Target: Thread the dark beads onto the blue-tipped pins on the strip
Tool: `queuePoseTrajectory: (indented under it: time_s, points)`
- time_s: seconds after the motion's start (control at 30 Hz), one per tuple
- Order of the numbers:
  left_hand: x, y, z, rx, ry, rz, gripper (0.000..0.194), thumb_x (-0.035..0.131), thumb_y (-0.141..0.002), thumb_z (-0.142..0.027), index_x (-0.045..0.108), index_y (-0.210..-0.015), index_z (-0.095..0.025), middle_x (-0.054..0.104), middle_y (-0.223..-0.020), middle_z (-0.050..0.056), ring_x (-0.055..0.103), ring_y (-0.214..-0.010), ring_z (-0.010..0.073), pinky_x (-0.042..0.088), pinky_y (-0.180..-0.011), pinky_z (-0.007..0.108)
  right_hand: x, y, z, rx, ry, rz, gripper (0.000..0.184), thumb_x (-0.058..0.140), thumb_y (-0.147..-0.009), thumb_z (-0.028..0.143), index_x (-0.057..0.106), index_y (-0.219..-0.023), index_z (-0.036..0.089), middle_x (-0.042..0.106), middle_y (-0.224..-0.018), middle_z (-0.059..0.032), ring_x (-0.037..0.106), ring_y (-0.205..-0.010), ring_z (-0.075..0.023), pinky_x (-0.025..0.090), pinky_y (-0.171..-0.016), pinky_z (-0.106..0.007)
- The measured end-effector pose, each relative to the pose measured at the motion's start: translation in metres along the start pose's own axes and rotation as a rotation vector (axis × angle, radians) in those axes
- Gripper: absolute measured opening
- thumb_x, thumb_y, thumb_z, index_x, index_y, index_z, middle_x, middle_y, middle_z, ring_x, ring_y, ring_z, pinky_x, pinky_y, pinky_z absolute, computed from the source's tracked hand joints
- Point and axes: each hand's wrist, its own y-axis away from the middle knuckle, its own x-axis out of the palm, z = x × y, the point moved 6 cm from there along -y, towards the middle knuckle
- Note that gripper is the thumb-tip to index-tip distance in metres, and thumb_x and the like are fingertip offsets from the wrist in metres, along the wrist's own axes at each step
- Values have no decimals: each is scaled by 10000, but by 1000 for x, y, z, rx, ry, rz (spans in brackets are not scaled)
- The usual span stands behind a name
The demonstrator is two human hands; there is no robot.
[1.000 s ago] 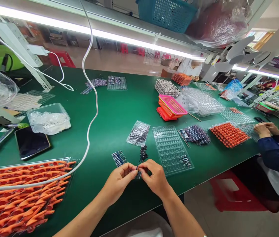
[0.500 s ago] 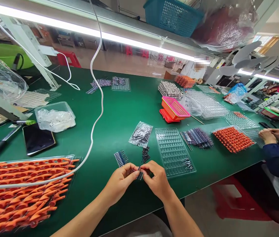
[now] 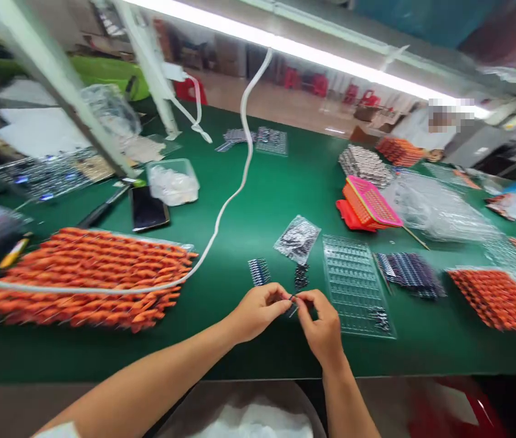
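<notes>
My left hand (image 3: 258, 311) and my right hand (image 3: 322, 323) meet low over the table, thumbs and fingertips pinched together. Between them is a small dark part (image 3: 292, 298), too blurred to name exactly, with thin pins under it. Just beyond my left hand lies a row of small dark blue parts with metal pins (image 3: 258, 272). A heap of tiny black pieces (image 3: 301, 277) is in front of my fingertips, touching or close to a clear plastic bag (image 3: 297, 238) of dark pieces. Right of my hands is a clear blister tray (image 3: 353, 283), with several pinned parts (image 3: 380, 317) in its near right corner.
Orange parts are stacked at left (image 3: 89, 274) and right (image 3: 499, 298). A white cable (image 3: 230, 198) hangs across the left side. A phone (image 3: 148, 208), a clear tub (image 3: 173, 182), dark pinned parts (image 3: 411, 275) and a pink basket (image 3: 376, 204) stand around.
The camera has turned left, so everything appears further right and the co-worker's hands have left the view. My two hands still pinch the small part, which is now less visible between the fingertips.
</notes>
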Motion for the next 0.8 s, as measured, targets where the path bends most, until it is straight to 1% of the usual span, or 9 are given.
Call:
queuePoseTrajectory:
  time_s: [0.17, 0.4, 0.53, 0.67, 0.8]
  points:
    - [-4, -4, 7, 2, 27, -76, 186, 700, -743, -318, 632, -806, -157, 698, -813, 55, 626, -758, 178, 474, -746, 302, -2, -1, -4, -59, 141, -4, 113, 543, -948, 287, 624, -940, 208, 663, -856, -32, 636, -752, -166, 503, -705, -276]
    - [-3, -1, 5, 9, -4, -80, 120, 689, -763, -239, 653, -823, -142, 705, -798, 60, 621, -711, 156, 484, -701, 275, -2, -1, -4, -62, 213, -1, 190, 531, -950, 367, 631, -915, 209, 666, -825, -41, 632, -695, -178, 493, -662, -288]
    - [-4, -1, 3, 8, -20, -70, 113, 690, -766, -228, 662, -833, -143, 692, -788, 43, 613, -715, 147, 477, -707, 264, -1, -1, -2, -72, 188, 18, 176, 549, -949, 352, 651, -938, 208, 680, -858, -49, 641, -730, -183, 503, -684, -292]
    - [-6, -2, 3, 9, -36, -66, 147, 686, -776, -265, 657, -848, -140, 671, -771, 30, 591, -702, 146, 455, -677, 261, -2, -2, 1, -118, 163, 22, 128, 579, -941, 295, 671, -979, 215, 691, -889, -34, 644, -755, -166, 509, -701, -273]
    - [-7, -2, 3, 16, -46, -69, 141, 685, -777, -261, 651, -840, -140, 672, -792, 32, 600, -746, 159, 464, -715, 274, -2, -2, 3, -174, 132, 19, 112, 592, -932, 228, 679, -1002, 219, 693, -911, -22, 653, -799, -156, 511, -735, -262]
